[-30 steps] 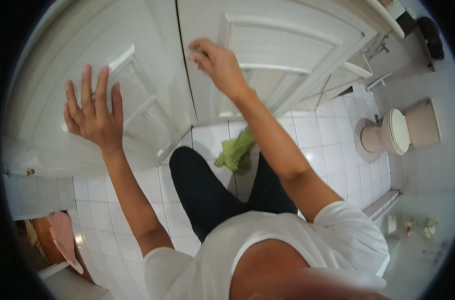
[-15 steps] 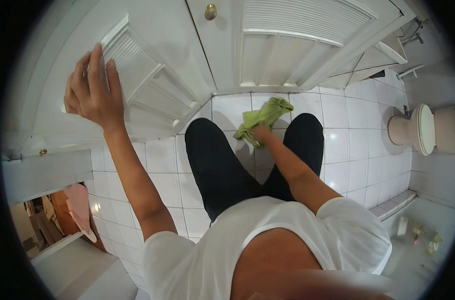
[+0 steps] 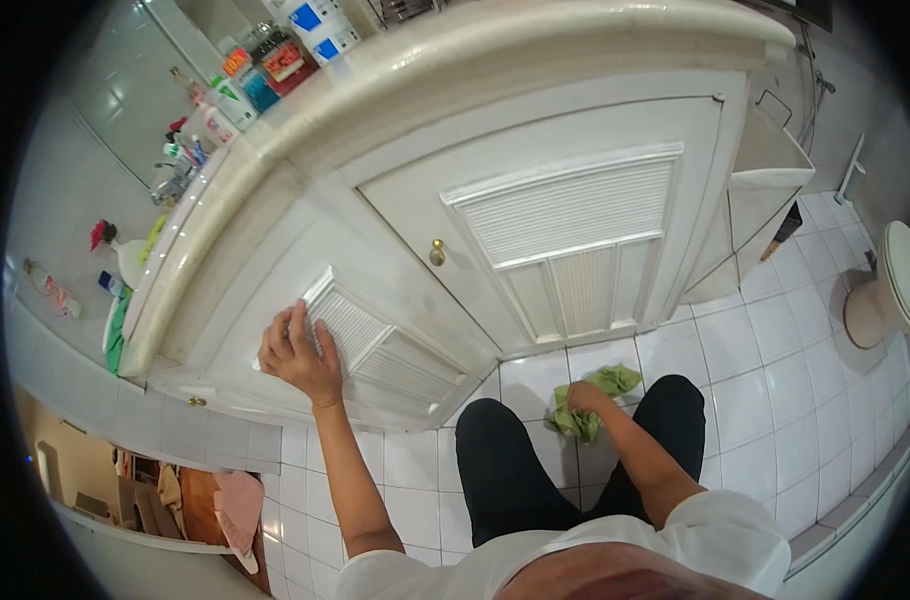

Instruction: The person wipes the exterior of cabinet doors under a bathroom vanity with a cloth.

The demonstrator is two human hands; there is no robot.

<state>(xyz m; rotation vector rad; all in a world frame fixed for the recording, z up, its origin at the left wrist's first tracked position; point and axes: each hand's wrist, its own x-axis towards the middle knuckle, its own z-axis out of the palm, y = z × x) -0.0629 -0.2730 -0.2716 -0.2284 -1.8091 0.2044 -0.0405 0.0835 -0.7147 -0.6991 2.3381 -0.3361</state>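
My left hand [image 3: 303,354] is at the white cabinet door [image 3: 265,300] on the left. Its fingers are spread and slightly bent over the louvred panel [image 3: 350,325], with nothing visible in them. Low between my knees, my right hand [image 3: 585,398] is closed on a crumpled green cloth [image 3: 615,380]. The cloth is at the white tiled floor [image 3: 535,375], just in front of the cabinet's base. The fingertips of that hand are partly hidden by the cloth. A second louvred door [image 3: 575,290] with a brass knob [image 3: 437,252] stands straight ahead.
A curved countertop [image 3: 455,85] overhangs the doors, with bottles and jars [image 3: 280,60] along its left part. To the right are a white bin [image 3: 770,160] and a toilet [image 3: 880,300]. A pink cloth [image 3: 237,510] hangs at the lower left.
My view has tilted up, bringing the countertop and its bottles into sight. My left hand stays at the door panel. The green cloth, still in my right hand, looks more bunched.
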